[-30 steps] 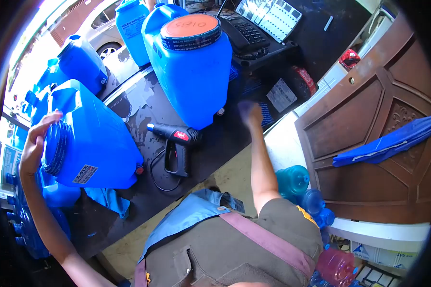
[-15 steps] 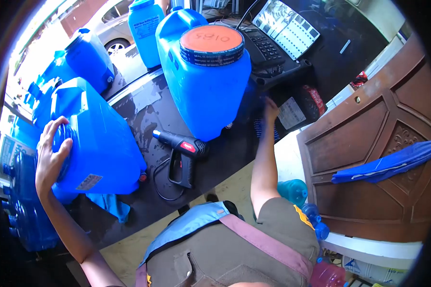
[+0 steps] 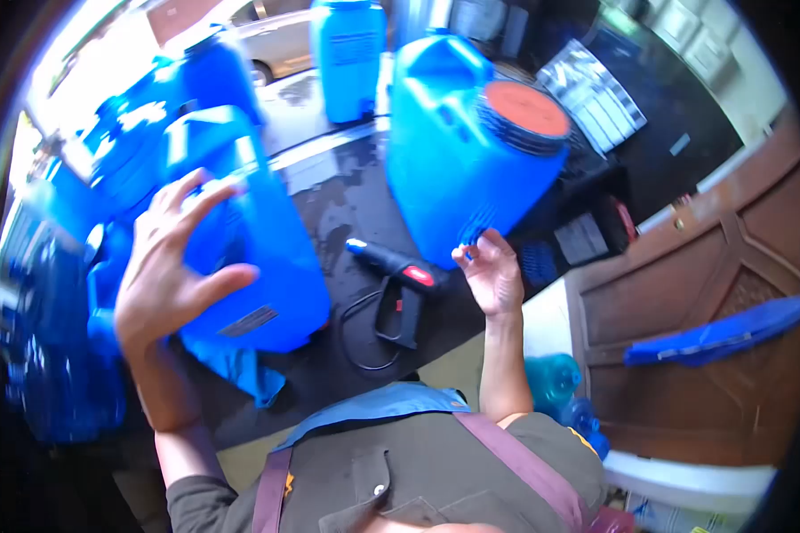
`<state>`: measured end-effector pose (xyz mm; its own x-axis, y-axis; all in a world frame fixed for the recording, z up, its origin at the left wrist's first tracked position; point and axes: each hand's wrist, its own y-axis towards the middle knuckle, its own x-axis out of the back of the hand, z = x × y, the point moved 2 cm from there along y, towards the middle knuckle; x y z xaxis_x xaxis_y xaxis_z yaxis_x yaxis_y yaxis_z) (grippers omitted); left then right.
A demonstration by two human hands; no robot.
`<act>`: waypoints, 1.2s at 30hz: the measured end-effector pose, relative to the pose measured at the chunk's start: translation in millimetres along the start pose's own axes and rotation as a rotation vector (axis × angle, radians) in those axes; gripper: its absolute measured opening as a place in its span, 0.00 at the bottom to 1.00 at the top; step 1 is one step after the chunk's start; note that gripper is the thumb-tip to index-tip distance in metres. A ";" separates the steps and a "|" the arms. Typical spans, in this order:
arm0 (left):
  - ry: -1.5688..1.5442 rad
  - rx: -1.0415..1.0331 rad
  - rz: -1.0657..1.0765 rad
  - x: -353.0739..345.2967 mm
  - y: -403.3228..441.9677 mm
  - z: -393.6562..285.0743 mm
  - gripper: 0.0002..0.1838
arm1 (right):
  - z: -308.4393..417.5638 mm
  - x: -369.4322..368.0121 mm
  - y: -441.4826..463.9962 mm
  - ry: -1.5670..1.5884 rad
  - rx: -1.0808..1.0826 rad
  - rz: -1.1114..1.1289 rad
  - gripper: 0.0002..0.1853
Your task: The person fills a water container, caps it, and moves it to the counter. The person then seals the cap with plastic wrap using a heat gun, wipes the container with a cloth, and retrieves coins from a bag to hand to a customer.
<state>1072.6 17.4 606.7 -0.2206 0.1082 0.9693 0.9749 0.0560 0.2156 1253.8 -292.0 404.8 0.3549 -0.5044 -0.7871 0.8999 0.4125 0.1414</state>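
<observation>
My left hand (image 3: 173, 266), fingers apart, is raised over the near blue container (image 3: 280, 275) at the left; it hides the container's cap, and whether it touches is unclear. Between the thumb and fingers of my right hand (image 3: 489, 271) is a blue-printed clear band (image 3: 479, 224), somewhat blurred. Behind that hand stands a large blue container (image 3: 444, 160) with an orange-topped lid (image 3: 526, 110). A black heat gun (image 3: 400, 275) lies on the dark table (image 3: 329, 209) between the two containers, its cord curled beside it.
More blue containers (image 3: 351, 62) stand at the back and left. A blue cloth (image 3: 253, 377) lies at the table's front edge. At the back right is a sheet of labels (image 3: 596, 98). A brown wooden panel (image 3: 702, 382) and teal bottle (image 3: 551, 380) are at the right.
My right hand has come back from the dark right part of the table with a printed band. My left hand has opened off the near container's cap. The view has shifted left.
</observation>
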 end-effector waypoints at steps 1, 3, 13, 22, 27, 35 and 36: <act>-0.004 -0.050 -0.030 -0.2 -0.7 -3.9 0.50 | -9.2 -22.3 6.0 0.001 0.000 0.058 0.09; -0.164 -0.128 -0.297 5.3 -0.6 -13.2 0.48 | -21.8 -71.7 22.9 -0.102 -0.039 0.197 0.12; -0.513 -0.276 -0.138 53.8 37.9 -1.0 0.36 | -34.5 -234.8 36.2 -0.624 0.211 0.620 0.17; -0.719 0.027 -0.650 93.2 104.5 146.9 0.12 | -25.8 -151.7 18.3 -0.801 0.300 0.401 0.19; -1.144 0.595 -0.696 -12.8 151.5 234.3 0.09 | -93.7 9.8 -37.2 -0.902 -0.196 0.034 0.12; -0.951 0.484 -0.393 -29.2 158.9 245.9 0.18 | -119.5 132.3 -88.2 -1.202 -0.244 -0.249 0.09; -0.909 0.489 -0.450 -24.9 160.6 247.9 0.18 | -123.2 131.6 -84.0 -1.233 -0.211 -0.257 0.11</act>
<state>1226.9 269.8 588.0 -0.6845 0.6521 0.3258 0.7281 0.6336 0.2615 1193.7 -299.5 215.4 0.2783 -0.9074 0.3148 0.9601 0.2533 -0.1185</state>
